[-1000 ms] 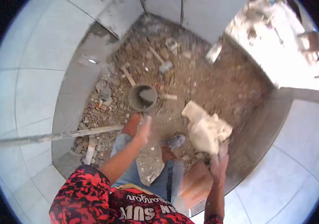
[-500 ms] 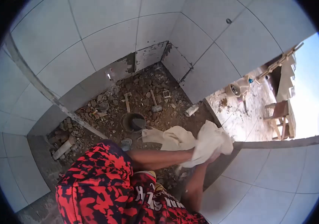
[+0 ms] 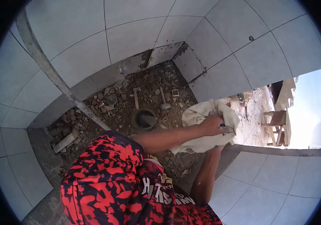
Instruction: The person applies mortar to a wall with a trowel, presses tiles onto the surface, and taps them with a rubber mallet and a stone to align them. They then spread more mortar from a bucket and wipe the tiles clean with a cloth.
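Note:
An off-white cloth with dark smudges hangs bunched in front of me, level with the doorway's near corner. My left hand lies on top of it, fingers curled and closed on a fold. From below, my right forearm reaches up to the cloth's underside. The cloth hides my right hand and its fingers.
Rubble covers the floor, where a bucket, a hammer and another wooden-handled tool sit. A pale pipe lies at left beneath a slanting pole. Tiled walls surround me; a wooden stool stands outside the opening.
The cloth has been raised and spread wider, and its trailing end no longer stretches left. My left hand now shows on top of it. The view has shifted slightly.

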The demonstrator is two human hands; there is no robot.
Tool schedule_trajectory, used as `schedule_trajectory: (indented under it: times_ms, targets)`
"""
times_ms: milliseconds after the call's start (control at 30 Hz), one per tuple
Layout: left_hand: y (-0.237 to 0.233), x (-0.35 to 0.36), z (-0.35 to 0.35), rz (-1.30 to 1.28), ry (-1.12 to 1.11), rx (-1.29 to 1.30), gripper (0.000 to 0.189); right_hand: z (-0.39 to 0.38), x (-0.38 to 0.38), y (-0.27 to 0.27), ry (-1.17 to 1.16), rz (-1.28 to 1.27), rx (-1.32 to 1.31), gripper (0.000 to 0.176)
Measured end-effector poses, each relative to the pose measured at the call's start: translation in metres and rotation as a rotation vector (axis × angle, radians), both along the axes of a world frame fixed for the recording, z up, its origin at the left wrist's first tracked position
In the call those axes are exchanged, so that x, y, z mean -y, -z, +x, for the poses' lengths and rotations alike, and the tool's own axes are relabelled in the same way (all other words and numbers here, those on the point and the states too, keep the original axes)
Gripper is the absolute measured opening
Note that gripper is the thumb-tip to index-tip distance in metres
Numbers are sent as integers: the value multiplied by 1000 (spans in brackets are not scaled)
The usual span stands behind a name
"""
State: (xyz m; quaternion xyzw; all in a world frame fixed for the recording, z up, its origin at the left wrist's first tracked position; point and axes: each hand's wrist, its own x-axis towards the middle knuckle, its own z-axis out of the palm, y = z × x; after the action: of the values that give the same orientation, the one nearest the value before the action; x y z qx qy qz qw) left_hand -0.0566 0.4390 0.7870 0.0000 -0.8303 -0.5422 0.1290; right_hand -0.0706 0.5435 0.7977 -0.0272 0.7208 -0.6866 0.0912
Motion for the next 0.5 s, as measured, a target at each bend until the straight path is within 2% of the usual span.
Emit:
schedule_trajectory:
  times_ms: [33,100,167,233,267,333,367,433,500]
  targets:
    - [3,-2,3,7,-4,-3,50,8,3,-7,4,-19,61,39]
    - [12,-2,4,222,-185,-290,49,22,10,-18,-16,-21,118,40]
    - [2,6,14,319,-183,-259,50,34,18,-26,-37,-9,125,40]
    - [1,11,7,345,-461,-304,57,38,22,-28,-139,9,-173,35]
    - [2,18,8,347,-471,-306,57,32,19,-26,-237,42,-321,31]
    - [0,26,9,599,28,-255,63,19,13,-33,-221,142,-372,31]
    - [-4,28,13,597,26,-257,63,14,14,-37,-199,234,-426,32]
    - [-18,25,27,617,164,-355,61,7,16,-45,-158,162,-390,28]
    - [-26,15,39,638,297,-446,60,-24,7,-47,-73,69,-508,29]
